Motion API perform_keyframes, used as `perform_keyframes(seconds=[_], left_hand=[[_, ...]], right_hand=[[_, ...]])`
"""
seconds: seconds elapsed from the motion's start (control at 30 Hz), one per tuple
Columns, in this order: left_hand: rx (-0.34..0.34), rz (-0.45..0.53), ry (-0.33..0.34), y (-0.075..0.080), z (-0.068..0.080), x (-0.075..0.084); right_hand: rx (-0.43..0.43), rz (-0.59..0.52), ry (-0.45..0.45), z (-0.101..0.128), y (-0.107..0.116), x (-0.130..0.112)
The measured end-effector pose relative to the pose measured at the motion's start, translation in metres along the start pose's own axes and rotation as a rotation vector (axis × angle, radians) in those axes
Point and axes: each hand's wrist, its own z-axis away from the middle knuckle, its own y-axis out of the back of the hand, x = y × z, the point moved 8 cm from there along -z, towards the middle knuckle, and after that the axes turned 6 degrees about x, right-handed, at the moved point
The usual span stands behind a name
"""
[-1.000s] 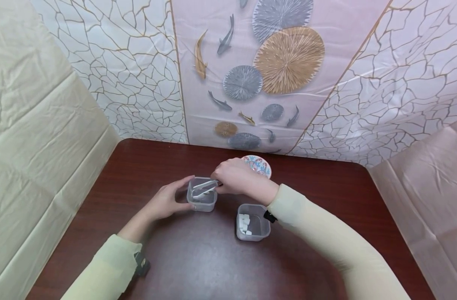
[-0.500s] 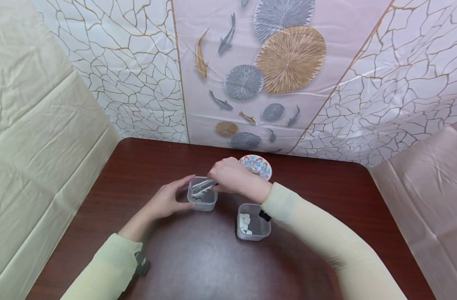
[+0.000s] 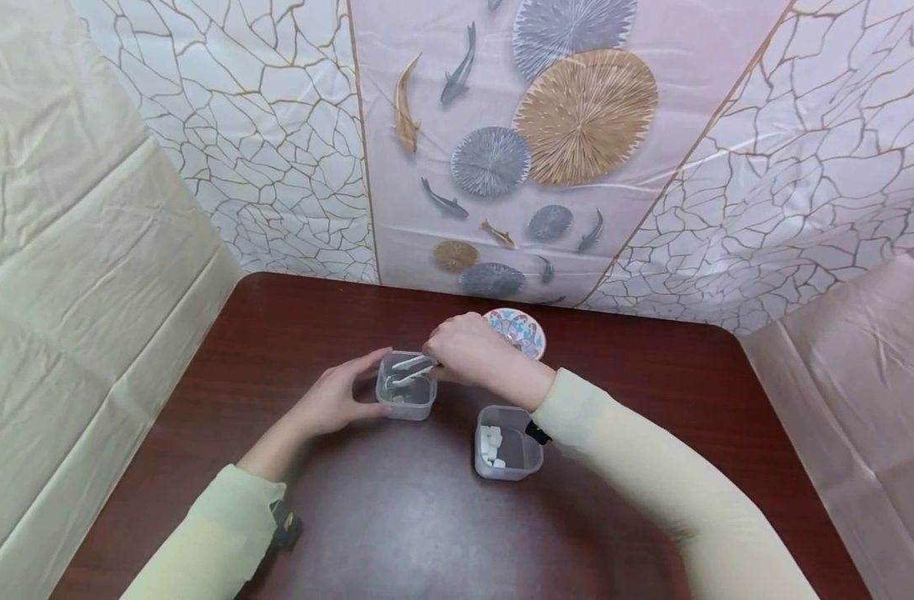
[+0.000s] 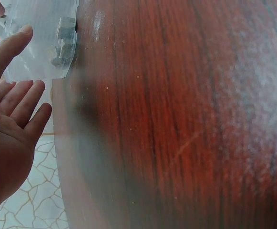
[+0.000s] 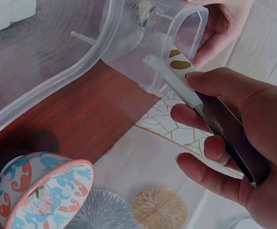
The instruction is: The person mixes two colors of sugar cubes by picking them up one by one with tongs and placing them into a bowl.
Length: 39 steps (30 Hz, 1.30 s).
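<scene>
A: Left hand (image 3: 329, 402) first, just left of centre in the head view: thumb and a finger on opposite sides of a clear container (image 3: 410, 412), holding it at its left edge.

B: And the right hand (image 3: 475, 346), just right of it, has tongs (image 5: 214, 117) gripped between thumb and fingers! The two arms stand apart, their ends reaching into that same container, near the middle of the frame.

A: Anything between the tips?

B: Can't tell; too small there. But the left wrist view gives us a few small greyish lumps (image 4: 66, 29) inside, at the upper left.

A: Below and right of centre in the head view, a second clear container (image 3: 509, 475), white cubes (image 3: 491, 442) bunched along its left side.

B: Behind the right hand, a patterned bowl (image 3: 527, 329), partly covered from this angle. At the lower left of the right wrist view, its orange-red rim shows.

A: All on a dark red table (image 3: 397, 500), with a fish-and-disc backdrop (image 3: 576, 117) across the top of the frame!
</scene>
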Motion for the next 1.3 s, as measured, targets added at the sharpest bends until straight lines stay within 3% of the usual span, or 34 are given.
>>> perform_keyframes(seconds=[0.37,0.6,0.97,1.3], left_hand=[[0.014,-0.024,-0.021,0.001,0.001,0.004],[0.018,-0.022,-0.028,0.002,0.001,0.003],[0.011,-0.015,-0.013,0.0,0.0,0.002],[0.018,-0.025,-0.029,0.001,0.0,0.002]], right_hand=[[-0.042,-0.04,0.028,-0.001,-0.008,-0.001],[-0.018,-0.032,0.028,-0.005,-0.009,-0.003],[0.063,0.094,0.074,-0.002,-0.003,-0.011],[0.035,0.004,0.072,0.003,-0.004,-0.007]])
